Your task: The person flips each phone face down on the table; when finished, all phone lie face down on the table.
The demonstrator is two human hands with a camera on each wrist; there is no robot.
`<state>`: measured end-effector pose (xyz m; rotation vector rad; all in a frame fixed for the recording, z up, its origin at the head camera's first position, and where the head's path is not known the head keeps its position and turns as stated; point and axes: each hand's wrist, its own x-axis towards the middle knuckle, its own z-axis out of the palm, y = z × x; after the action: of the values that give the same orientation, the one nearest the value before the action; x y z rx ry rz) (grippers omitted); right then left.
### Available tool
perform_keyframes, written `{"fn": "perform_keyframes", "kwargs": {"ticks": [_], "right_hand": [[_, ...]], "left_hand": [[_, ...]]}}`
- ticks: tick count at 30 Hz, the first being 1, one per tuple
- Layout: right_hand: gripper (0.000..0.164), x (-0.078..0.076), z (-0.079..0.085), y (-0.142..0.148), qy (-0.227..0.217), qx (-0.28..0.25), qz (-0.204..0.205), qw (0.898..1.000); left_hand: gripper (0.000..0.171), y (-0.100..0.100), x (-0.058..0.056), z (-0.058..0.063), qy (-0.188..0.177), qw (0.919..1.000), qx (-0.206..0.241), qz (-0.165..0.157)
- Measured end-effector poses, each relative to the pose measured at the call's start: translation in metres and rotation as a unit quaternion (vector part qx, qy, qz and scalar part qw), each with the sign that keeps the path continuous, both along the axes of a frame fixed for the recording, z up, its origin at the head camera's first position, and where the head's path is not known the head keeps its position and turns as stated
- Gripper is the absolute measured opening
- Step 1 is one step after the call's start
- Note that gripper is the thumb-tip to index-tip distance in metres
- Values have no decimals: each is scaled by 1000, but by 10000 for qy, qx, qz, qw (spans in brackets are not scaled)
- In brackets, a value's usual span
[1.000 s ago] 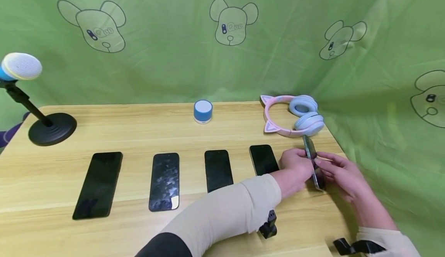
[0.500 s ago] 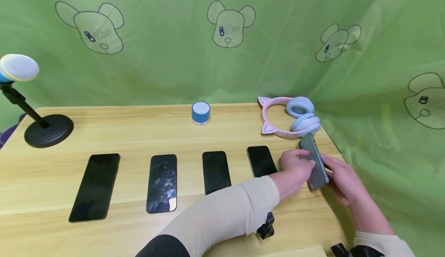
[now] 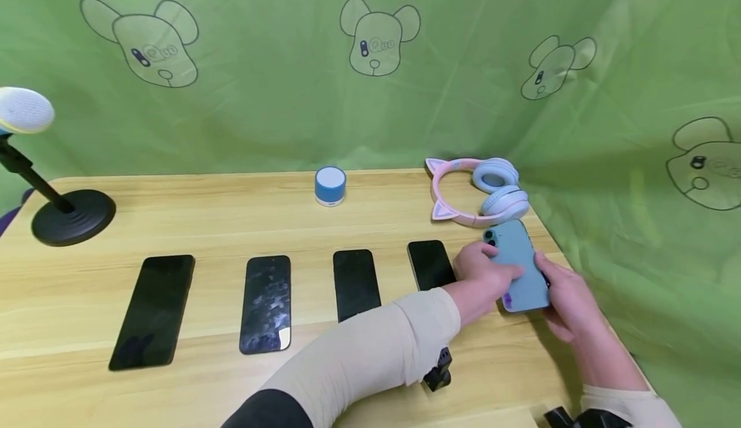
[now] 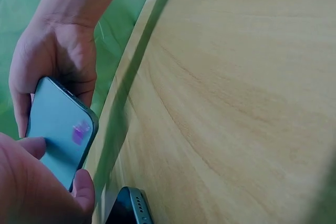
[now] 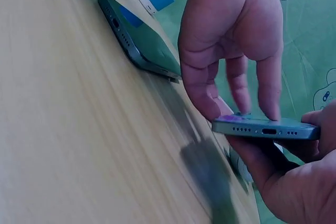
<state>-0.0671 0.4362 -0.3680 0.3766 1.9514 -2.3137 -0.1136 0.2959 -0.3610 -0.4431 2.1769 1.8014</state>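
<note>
A light blue smartphone (image 3: 517, 248) is held back side up over the right end of the table, its camera lenses toward the far edge. My left hand (image 3: 479, 278) grips its left side, the thumb lying on the back cover. On the opposite edge my right hand (image 3: 570, 302) holds it, with fingers partly hidden underneath. A purple mark shows near the bottom of the phone (image 4: 59, 121) in the left wrist view. From the right wrist, the phone's port end (image 5: 252, 128) faces the camera, raised off the wood.
Several dark phones lie screen up in a row, including a large one (image 3: 153, 312) and the nearest one (image 3: 429, 264). Cat-ear headphones (image 3: 505, 203) lie just behind the held phone. A blue cylinder (image 3: 330, 186) and a microphone stand (image 3: 75, 219) are farther left. Green cloth (image 3: 625, 248) borders the right edge.
The phone has turned from edge-on to lying nearly flat, its blue back now facing up. Both hands stay on it, the right hand shifting along its edge. The view drifts slightly.
</note>
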Motion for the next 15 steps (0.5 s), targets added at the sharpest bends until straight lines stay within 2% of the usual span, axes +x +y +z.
{"fn": "perform_keyframes", "kwargs": {"ticks": [3, 7, 12, 15], "right_hand": [[29, 0, 3, 0, -79, 294, -342, 9990], [17, -1, 2, 1, -143, 854, -932, 9919], [9, -3, -5, 2, -144, 1484, -1830, 9717], [15, -4, -7, 3, -126, 1871, -2140, 9587]], "left_hand": [[41, 0, -1, -2, -120, 9998, 109, 131], [36, 0, -3, -4, -418, 9977, 419, 324], [30, 0, -2, -2, -572, 9955, 604, 452], [30, 1, -1, 0, -545, 9961, 503, 478]]}}
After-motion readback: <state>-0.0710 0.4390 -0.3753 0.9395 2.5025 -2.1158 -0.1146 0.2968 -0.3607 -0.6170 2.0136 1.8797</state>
